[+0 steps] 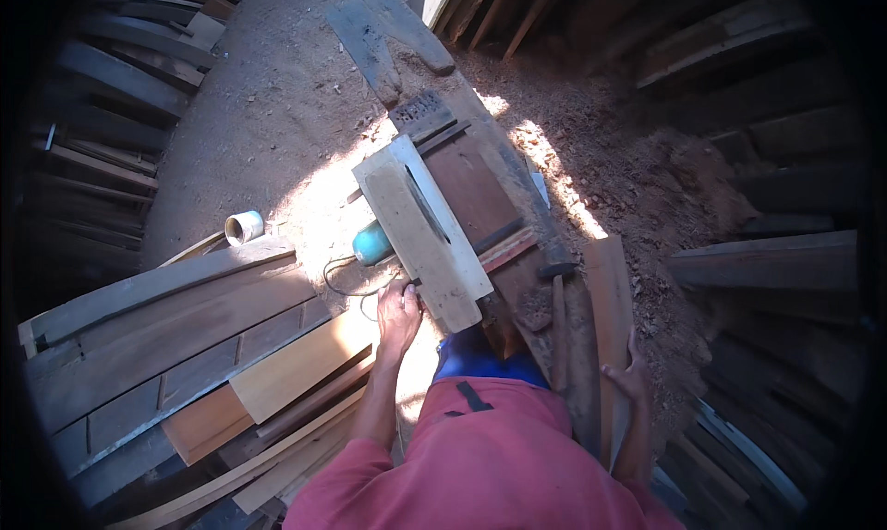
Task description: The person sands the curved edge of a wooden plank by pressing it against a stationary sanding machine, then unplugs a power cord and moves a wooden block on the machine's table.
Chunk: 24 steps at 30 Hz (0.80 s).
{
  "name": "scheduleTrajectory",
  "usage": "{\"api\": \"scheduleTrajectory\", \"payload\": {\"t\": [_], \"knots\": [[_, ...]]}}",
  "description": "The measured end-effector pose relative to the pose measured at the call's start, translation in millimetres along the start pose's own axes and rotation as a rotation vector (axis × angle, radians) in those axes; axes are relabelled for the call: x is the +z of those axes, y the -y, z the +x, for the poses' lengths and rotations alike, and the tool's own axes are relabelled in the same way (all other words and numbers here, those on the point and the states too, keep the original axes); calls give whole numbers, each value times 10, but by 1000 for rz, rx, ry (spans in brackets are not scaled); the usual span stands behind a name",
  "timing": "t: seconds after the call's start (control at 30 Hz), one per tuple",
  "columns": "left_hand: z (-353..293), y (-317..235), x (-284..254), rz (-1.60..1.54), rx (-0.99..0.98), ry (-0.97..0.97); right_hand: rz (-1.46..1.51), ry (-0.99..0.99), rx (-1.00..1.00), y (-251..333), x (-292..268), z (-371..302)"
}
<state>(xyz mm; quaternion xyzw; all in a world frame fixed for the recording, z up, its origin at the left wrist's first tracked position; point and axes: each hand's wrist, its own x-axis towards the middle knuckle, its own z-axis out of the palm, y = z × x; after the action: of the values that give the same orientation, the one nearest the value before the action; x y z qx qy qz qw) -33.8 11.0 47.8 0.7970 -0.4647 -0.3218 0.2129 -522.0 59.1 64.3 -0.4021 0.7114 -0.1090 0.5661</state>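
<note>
A home-built wooden saw table [393,197] lies tilted on the workbench, with a dark, narrow blade or slot [427,205] along its pale top. From its left side sticks out a teal power-tool body [372,243] with a black cord. My left hand [400,310] is at the near left edge of this table, fingers curled by a small dark piece [416,282]; whether they grip it is not plain. On the right, my right hand [631,373] grips a long wooden plank [610,299], thumb on its face and fingers along its outer edge.
A hammer [558,322] rests on the bench [499,151] between the saw table and the plank. Boards [300,368] are stacked at left, with an open can [244,227] near their far end. Wood shavings [665,197] cover the ground at right. More timber lines both sides.
</note>
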Motion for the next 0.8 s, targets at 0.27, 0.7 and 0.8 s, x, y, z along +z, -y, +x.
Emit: {"api": "scheduleTrajectory", "payload": {"t": [0.27,0.7,0.8], "knots": [[186,271,161,-629,-212,7,-552,-320,-19,-294,524,-147],[331,275,-30,-433,-203,241,602,805,-72,520,2316,301],[317,204,-67,-458,-237,248,903,723,53,418,3197,950]]}}
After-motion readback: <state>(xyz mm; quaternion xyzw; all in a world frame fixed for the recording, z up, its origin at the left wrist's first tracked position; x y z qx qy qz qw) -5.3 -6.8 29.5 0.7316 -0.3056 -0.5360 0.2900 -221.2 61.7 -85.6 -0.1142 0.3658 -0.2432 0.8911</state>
